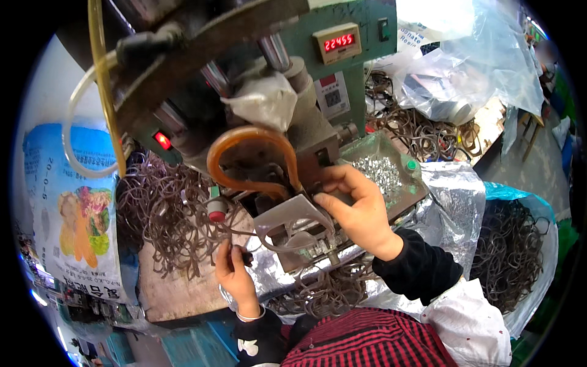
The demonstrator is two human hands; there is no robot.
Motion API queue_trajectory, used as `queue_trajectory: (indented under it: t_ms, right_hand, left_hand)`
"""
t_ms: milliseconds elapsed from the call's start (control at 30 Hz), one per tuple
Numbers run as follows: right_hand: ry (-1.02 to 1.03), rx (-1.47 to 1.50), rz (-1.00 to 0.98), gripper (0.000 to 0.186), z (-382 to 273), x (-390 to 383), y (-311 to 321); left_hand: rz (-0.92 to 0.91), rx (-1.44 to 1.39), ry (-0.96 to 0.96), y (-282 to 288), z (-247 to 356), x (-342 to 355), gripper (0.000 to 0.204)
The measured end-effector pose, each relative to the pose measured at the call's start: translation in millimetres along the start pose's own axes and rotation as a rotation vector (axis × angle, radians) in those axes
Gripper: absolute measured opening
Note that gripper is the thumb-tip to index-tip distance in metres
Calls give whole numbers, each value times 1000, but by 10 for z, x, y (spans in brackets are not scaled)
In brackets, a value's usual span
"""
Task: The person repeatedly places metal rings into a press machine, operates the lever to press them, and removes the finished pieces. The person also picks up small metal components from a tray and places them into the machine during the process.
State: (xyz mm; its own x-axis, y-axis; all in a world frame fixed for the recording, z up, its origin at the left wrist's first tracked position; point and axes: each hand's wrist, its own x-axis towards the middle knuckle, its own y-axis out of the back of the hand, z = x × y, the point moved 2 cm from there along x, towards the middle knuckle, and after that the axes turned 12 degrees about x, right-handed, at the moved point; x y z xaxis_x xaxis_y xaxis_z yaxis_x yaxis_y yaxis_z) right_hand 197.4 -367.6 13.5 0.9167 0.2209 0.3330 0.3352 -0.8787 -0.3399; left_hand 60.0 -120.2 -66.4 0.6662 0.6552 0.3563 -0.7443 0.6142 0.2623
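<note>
A green press machine (pixel 342 67) stands over a grey metal fixture (pixel 287 217) in the middle of the view. My right hand (pixel 358 208) rests on the fixture's right side, fingers curled at the machine's work point. My left hand (pixel 235 272) is lower left, pinching a brown elastic loop (pixel 275 248) that runs up to the fixture. A pile of brown loops (pixel 165 214) lies on the left beside that hand. More loops (pixel 324 293) hang below the fixture.
An orange tube (pixel 244 144) arches above the fixture, with a red button (pixel 217 211) left of it. A tray of small silver metal pieces (pixel 382 171) sits right. A plastic bag of brown loops (pixel 510 251) is far right. Silver foil (pixel 446 208) covers the bench. A printed sack (pixel 67 208) stands left.
</note>
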Motion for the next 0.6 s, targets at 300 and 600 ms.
queue_trajectory:
  t_ms: [300,600]
  right_hand:
    - [-208,241,-42,41,-130,4,-169]
    - [182,-456,-191,37,-183,27,254]
  left_hand:
    - [294,210,-769,-62,1371,401,30]
    - [-62,335,-1063,-492,1385,109,39]
